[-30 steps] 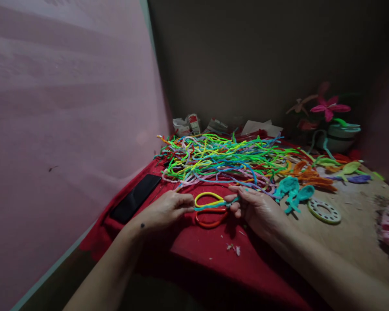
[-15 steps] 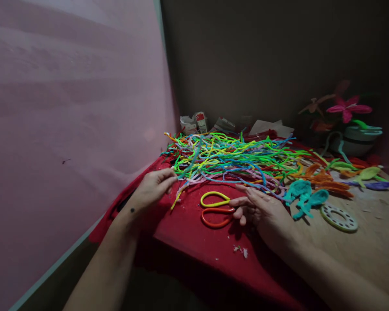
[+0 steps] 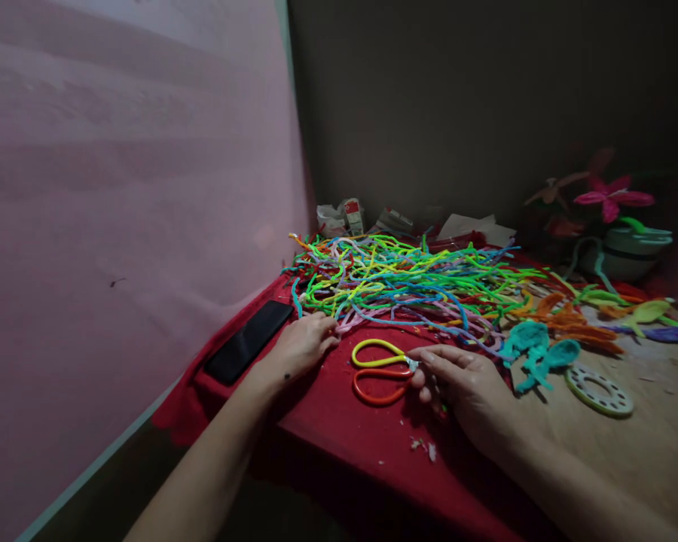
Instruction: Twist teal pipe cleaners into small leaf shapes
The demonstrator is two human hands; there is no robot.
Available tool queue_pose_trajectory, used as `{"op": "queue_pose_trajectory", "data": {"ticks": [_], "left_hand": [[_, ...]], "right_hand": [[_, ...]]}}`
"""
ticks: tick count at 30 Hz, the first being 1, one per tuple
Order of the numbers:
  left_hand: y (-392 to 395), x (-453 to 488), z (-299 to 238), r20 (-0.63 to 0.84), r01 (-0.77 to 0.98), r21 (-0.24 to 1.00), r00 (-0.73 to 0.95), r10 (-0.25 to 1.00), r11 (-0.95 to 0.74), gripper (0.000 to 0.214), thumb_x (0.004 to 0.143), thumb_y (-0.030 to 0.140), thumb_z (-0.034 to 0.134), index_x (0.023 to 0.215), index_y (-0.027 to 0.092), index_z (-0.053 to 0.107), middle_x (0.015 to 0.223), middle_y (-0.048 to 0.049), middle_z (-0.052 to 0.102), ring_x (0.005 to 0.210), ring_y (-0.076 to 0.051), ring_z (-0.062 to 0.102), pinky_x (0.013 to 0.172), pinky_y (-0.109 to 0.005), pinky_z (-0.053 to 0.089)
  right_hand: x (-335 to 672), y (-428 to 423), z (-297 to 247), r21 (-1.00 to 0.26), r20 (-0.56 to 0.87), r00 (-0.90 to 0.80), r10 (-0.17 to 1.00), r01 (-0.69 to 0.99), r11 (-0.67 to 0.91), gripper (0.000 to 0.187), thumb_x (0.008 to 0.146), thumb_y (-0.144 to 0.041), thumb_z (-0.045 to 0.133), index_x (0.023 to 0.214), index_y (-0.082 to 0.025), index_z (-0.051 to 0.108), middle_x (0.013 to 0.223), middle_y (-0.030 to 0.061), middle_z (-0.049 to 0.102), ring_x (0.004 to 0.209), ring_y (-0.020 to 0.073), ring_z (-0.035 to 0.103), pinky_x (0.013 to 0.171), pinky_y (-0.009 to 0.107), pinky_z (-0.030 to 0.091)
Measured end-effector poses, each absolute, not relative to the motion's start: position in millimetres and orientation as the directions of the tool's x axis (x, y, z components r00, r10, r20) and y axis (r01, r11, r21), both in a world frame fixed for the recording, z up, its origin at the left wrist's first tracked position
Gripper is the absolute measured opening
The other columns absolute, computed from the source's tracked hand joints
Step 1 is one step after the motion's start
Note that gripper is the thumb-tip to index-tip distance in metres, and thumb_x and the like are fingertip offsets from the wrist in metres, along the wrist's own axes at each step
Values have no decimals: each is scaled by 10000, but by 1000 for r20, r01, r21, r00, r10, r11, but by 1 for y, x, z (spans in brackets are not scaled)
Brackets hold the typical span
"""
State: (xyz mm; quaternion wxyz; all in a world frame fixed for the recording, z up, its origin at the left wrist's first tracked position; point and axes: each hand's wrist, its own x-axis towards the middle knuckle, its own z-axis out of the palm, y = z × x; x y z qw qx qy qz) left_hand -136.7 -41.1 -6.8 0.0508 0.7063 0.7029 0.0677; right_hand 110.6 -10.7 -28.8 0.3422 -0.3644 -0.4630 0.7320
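Observation:
My left hand [image 3: 300,348] lies on the red cloth [image 3: 350,444], fingers loosely stretched and holding nothing, its fingertips touching the near edge of a big pile of coloured pipe cleaners [image 3: 407,282]. My right hand [image 3: 464,382] rests flat with outstretched fingers over the blades of a pair of scissors [image 3: 377,370]. The scissors have one yellow and one orange handle loop, both pointing left. Their blades are hidden under the hand.
A black phone [image 3: 248,340] lies left of my left hand. Teal pipe-cleaner shapes [image 3: 535,350], orange ones [image 3: 570,322] and a white ring disc [image 3: 599,391] lie on the wooden table [image 3: 627,459] at right. A pot [image 3: 627,252] with a pink flower [image 3: 613,198] stands behind.
My left hand carried a teal pipe cleaner from over the scissors to the pile, let go, and came to rest on the cloth. My right hand released it and settled on the scissors.

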Motion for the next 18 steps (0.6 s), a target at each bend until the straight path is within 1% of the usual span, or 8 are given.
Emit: {"op": "queue_pose_trajectory", "data": {"ticks": [1,3,6,9,12,15,17,18], "left_hand": [[-41,-135,-4,11,987,161,19,1000,-21,219,818,327,459,822,194,632,844,-50,600,790,-166,554,680,-256,399],[-39,-131,4,43,988,152,17,999,-24,268,838,353,424,802,186,631,827,-55,598,769,-169,550,663,-264,397],[-30,-119,17,190,993,118,6,982,-29,310,863,368,378,838,184,626,866,-64,595,787,-173,550,696,-281,409],[-10,-102,22,287,994,39,86,954,-102,246,859,301,400,900,180,611,923,-76,590,845,-177,547,743,-287,424],[12,-86,21,326,981,-72,196,925,-183,217,835,213,420,938,136,594,941,-122,596,906,-212,534,785,-329,430],[25,-74,20,344,979,-78,206,916,-190,268,800,165,432,1022,97,565,1011,-155,597,997,-227,508,841,-346,405],[27,-69,20,336,976,-61,218,916,-210,282,808,157,384,1001,102,583,1010,-119,616,1011,-199,512,849,-307,393],[28,-69,21,320,973,-47,230,919,-226,278,812,170,374,950,117,609,969,-83,637,980,-173,532,830,-272,396]], "right_hand": [[110,-11,-29,-929,-218,-503,836,-155,-335,293,699,-387,638,837,-129,637,608,43,640,441,96,528,376,183,332],[110,-11,-30,-935,-217,-509,833,-136,-327,289,713,-392,623,831,-129,635,611,45,638,444,94,525,367,177,314],[109,-12,-30,-939,-215,-517,828,-123,-321,294,719,-398,622,829,-126,636,601,42,631,435,82,513,373,170,306],[109,-12,-32,-936,-223,-521,824,-121,-330,302,710,-403,637,830,-126,640,597,38,629,434,71,510,390,165,314],[109,-12,-34,-937,-234,-524,819,-104,-334,312,711,-415,635,835,-129,639,602,39,630,433,71,506,387,164,311],[110,-11,-35,-939,-237,-522,819,-93,-331,326,708,-426,633,841,-128,636,598,41,630,427,76,501,374,167,307],[110,-11,-35,-938,-239,-519,820,-95,-333,328,703,-428,636,835,-128,634,593,39,626,429,78,501,371,167,305],[110,-11,-35,-938,-238,-519,821,-96,-333,326,700,-427,638,831,-129,634,590,36,624,430,78,501,371,166,305]]}}
